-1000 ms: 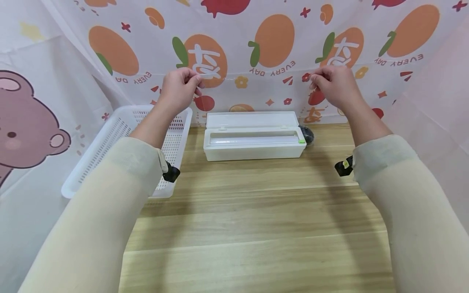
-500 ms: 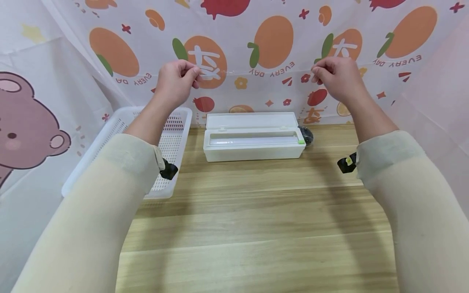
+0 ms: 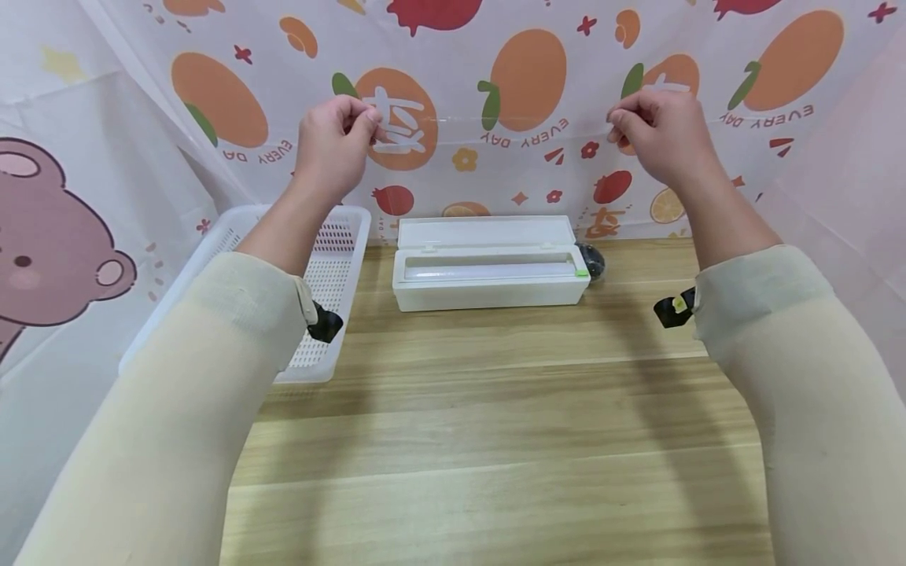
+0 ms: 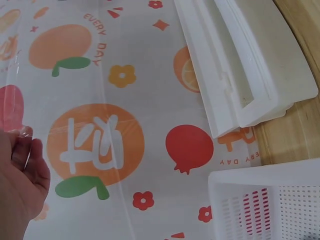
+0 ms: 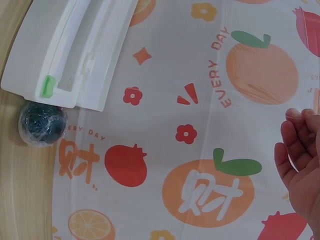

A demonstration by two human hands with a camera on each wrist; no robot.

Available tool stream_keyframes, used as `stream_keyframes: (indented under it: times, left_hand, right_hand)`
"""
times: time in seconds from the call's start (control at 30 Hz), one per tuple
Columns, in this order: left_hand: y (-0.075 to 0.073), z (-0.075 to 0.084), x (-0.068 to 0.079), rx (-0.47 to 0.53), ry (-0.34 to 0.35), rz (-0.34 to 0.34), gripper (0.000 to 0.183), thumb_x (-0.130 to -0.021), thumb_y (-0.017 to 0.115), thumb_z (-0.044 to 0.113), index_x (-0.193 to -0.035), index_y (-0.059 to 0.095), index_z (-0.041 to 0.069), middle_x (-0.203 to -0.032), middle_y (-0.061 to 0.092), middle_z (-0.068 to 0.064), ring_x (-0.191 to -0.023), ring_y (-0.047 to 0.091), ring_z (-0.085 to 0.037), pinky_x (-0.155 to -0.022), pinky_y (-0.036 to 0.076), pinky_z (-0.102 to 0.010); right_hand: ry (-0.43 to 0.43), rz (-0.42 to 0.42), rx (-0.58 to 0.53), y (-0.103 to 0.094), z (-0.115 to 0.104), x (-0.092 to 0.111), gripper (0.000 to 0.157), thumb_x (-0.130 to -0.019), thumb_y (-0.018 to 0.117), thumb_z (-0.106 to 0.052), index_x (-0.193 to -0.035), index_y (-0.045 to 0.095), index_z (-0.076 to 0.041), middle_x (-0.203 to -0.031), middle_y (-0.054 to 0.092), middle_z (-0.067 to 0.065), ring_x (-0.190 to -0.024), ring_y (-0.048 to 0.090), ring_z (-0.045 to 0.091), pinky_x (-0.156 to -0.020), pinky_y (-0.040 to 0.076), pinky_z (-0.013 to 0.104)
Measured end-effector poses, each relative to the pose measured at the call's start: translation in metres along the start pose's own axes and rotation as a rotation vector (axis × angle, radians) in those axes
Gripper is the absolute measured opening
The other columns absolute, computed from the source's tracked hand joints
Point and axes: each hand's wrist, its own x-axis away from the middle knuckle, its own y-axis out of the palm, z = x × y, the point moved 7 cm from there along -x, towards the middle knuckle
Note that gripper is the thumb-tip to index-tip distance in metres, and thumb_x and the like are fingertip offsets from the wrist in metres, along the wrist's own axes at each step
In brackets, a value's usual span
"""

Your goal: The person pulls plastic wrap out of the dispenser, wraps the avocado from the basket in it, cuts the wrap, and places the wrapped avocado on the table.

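Clear cling film [image 3: 453, 119] is stretched between both hands, high in front of the patterned backdrop. Its upper edge shows as a faint line, and the rest is hard to make out. My left hand [image 3: 333, 145] pinches one corner between thumb and fingers; creases in the film run from those fingertips in the left wrist view. At the other end, my right hand [image 3: 665, 137] pinches the opposite corner. Below and between the hands sits a white cling film dispenser [image 3: 488, 295], lid raised, a roll visible in its slot and a green slider [image 5: 48, 86] at its right end.
A white perforated basket [image 3: 345, 303] stands at the left, partly behind the left forearm. Against the dispenser's right end is a dark round object wrapped in clear film [image 5: 42, 123]. A fruit-printed sheet [image 3: 460, 79] hangs behind the wooden table [image 3: 495, 440].
Both hands have risen and moved slightly apart, lifting the film. The pinching fingers look the same. Dispenser, basket and dark round object have stayed in place.
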Motion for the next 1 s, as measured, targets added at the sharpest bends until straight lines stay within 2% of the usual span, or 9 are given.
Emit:
stream_keyframes:
  times: [0.13, 0.3, 0.43, 0.67, 0.87, 1.0]
  left_hand:
    - [-0.003, 0.006, -0.001, 0.028, 0.001, 0.006, 0.021, -0.100, 0.055, 0.029, -0.104, 0.066, 0.011, -0.087, 0.063, 0.004, -0.089, 0.059, -0.012, -0.077, 0.046, -0.021]
    - [-0.006, 0.013, -0.002, 0.091, 0.004, -0.005, 0.017, -0.100, 0.056, 0.027, -0.100, 0.065, 0.012, -0.086, 0.064, 0.002, -0.085, 0.066, -0.013, -0.083, 0.052, -0.019]
    - [-0.009, 0.018, -0.002, 0.128, 0.004, -0.004, 0.014, -0.099, 0.057, 0.025, -0.097, 0.064, 0.014, -0.086, 0.064, 0.002, -0.082, 0.068, -0.013, -0.081, 0.053, -0.018]
    - [-0.015, 0.029, -0.004, 0.136, 0.028, 0.027, 0.017, -0.099, 0.057, 0.028, -0.102, 0.066, 0.014, -0.089, 0.064, 0.003, -0.084, 0.067, -0.011, -0.074, 0.052, -0.018]
    - [-0.018, 0.035, -0.006, 0.172, 0.055, 0.049, 0.022, -0.098, 0.057, 0.026, -0.106, 0.066, 0.007, -0.090, 0.064, 0.003, -0.083, 0.066, -0.011, -0.081, 0.053, -0.019]
    - [-0.019, 0.040, -0.005, 0.189, 0.082, 0.068, 0.016, -0.099, 0.057, 0.024, -0.102, 0.065, 0.010, -0.088, 0.063, 0.003, -0.080, 0.065, -0.011, -0.081, 0.053, -0.019]
  right_hand:
    - [-0.009, 0.014, -0.029, -0.005, -0.004, -0.001, 0.038, -0.101, 0.050, -0.037, -0.122, 0.067, -0.010, -0.103, 0.060, -0.002, -0.090, 0.056, 0.008, -0.078, 0.048, 0.014]
    - [0.015, 0.016, -0.162, -0.009, -0.006, -0.001, 0.034, -0.100, 0.053, -0.035, -0.119, 0.067, -0.009, -0.097, 0.060, -0.005, -0.088, 0.058, 0.009, -0.077, 0.048, 0.015]
    - [0.025, 0.019, -0.245, -0.011, -0.007, 0.000, 0.027, -0.100, 0.054, -0.033, -0.113, 0.067, -0.013, -0.093, 0.061, -0.006, -0.085, 0.059, 0.010, -0.078, 0.049, 0.016]
    - [0.013, 0.052, -0.298, -0.021, -0.015, -0.002, 0.022, -0.100, 0.055, -0.032, -0.108, 0.067, -0.016, -0.092, 0.058, -0.008, -0.082, 0.059, 0.007, -0.081, 0.049, 0.017]
    - [0.004, 0.105, -0.357, -0.025, -0.025, 0.003, 0.016, -0.099, 0.056, -0.032, -0.103, 0.065, -0.019, -0.090, 0.057, -0.005, -0.082, 0.060, 0.007, -0.084, 0.049, 0.018]
    - [-0.003, 0.159, -0.373, -0.026, -0.029, 0.007, 0.021, -0.099, 0.055, -0.033, -0.109, 0.065, -0.016, -0.087, 0.059, -0.005, -0.082, 0.063, 0.007, -0.086, 0.051, 0.018]
